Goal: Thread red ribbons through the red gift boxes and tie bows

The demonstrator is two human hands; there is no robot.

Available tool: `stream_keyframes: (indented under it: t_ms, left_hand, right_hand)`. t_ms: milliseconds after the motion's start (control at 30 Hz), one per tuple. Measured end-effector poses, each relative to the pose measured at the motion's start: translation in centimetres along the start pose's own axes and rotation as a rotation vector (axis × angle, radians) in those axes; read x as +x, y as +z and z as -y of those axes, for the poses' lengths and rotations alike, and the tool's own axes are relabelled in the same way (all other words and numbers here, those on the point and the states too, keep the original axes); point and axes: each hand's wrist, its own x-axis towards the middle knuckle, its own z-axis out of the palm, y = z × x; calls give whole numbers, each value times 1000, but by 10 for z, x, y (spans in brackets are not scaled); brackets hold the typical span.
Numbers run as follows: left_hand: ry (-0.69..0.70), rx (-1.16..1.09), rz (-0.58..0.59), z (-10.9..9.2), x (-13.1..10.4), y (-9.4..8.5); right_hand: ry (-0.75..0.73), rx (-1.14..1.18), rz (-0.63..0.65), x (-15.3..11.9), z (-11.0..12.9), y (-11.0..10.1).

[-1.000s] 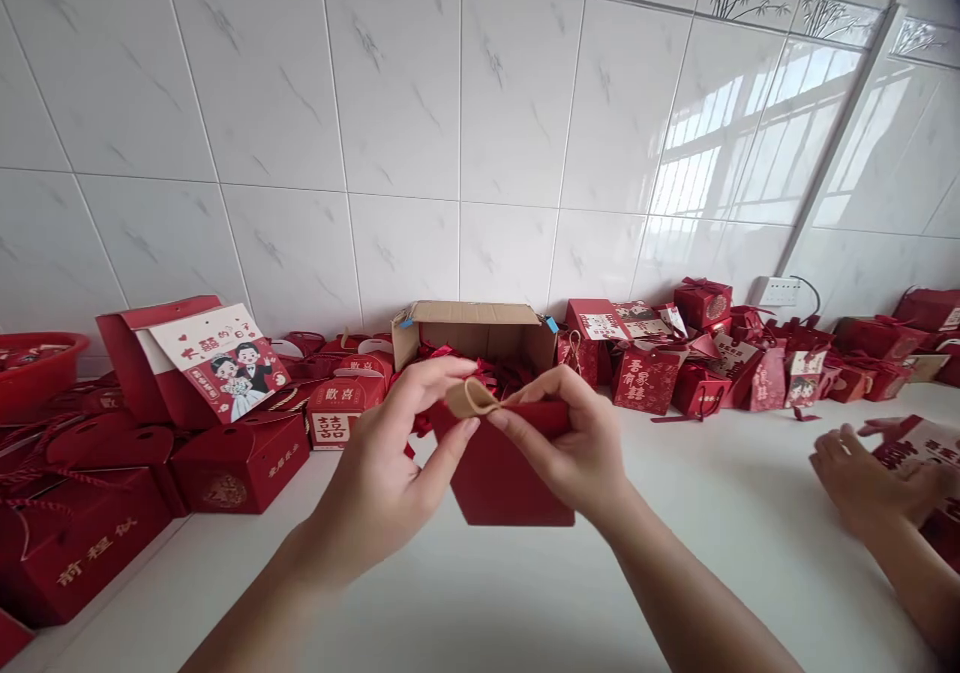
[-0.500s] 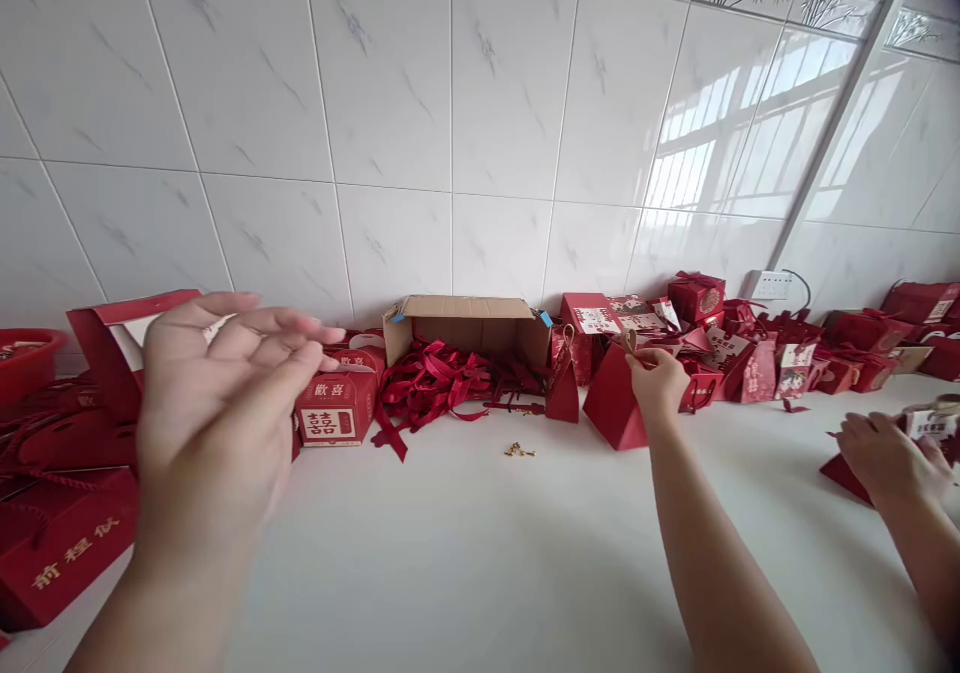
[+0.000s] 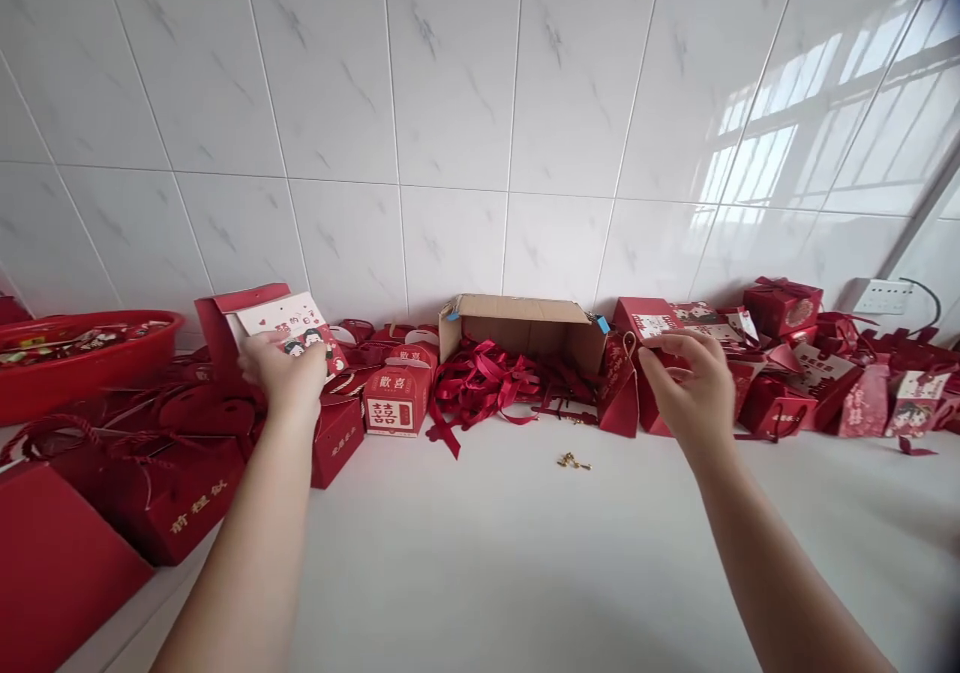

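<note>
My left hand [image 3: 283,378] reaches to the pile at the left, its fingers closed on a white-and-red printed card [image 3: 281,311] with cartoon figures. Behind that card stands a folded red card piece [image 3: 217,328]. To the right, my right hand [image 3: 697,393] hovers in front of the red boxes, thumb and fingers slightly apart, and I see nothing between them. Just left of its fingertips a tall red wedge-shaped box [image 3: 619,398] stands upright with a thin cord loop. Part of another red box [image 3: 654,418] shows behind my right hand, which hides most of it.
A brown cardboard box [image 3: 525,310] spills red ribbons [image 3: 480,388] at the wall. Small gold pieces [image 3: 573,461] lie on the white table [image 3: 495,573]. Red gift boxes [image 3: 394,403] line both sides. A red basin [image 3: 150,338] is far left; a power strip [image 3: 881,296] sits right.
My view has turned left. My left hand has gone from hanging open to gripping the printed card. My right hand has let go of the red box's loop. The other person's hands have left view.
</note>
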Motion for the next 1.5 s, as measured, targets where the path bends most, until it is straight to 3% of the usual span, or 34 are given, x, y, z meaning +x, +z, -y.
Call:
stream_keyframes:
  t_ms: [100,200,300,433,533,633,700,800,900,967,1067,1167,1267,1333,1400,1500]
  left_hand:
    - [-119,79,-265,17,6,-6]
    - [-221,129,-324,30,4,-7]
    - [-269,148,-364,35,1,-6]
    - [-256,103,-400,24,9,-3]
    - [-192,76,-397,-5,14,-1]
    - [-71,-17,-266,-51,5,0]
    - [40,-126,-140,-84,-14,4]
    - [86,-212,98,-125,-58,16]
    - [72,-258,376,-147,-107,33]
    - [113,-275,516,-151,-135,43]
    - [149,-217,694,-148,-156,54]
    - [181,-188,667,-144,-153,60]
    - [152,-256,633,-142,-138,62]
    - [79,-264,692,-137,-133,60]
    - [-83,-263,718,-125,-136,57]
    - [-301,-320,641,-98,-153,50]
  right_hand:
    - [-90,175,-58,-12,40,-13]
    - [-189,283,-131,-23,67,-26]
    - [-219,278,-103,-30,82,-35]
    - [-263,264,-46,-33,90,-40]
    - [-233,281,-49,-31,90,-40]
    - [-163,367,-92,-26,85,-39]
    - [-88,423,-85,-22,78,-35]
    - [21,455,54,-20,66,-25]
    - [99,535,269,-24,60,-13]
    - [169,635,374,-28,62,-8]
    - [261,735,402,-33,67,-5]
    - [249,756,400,-34,70,-4]
    - [186,810,554,-38,69,2]
    - [176,833,686,-47,68,12]
    - [242,809,761,-60,68,23]
    - [296,634,738,-85,63,34]
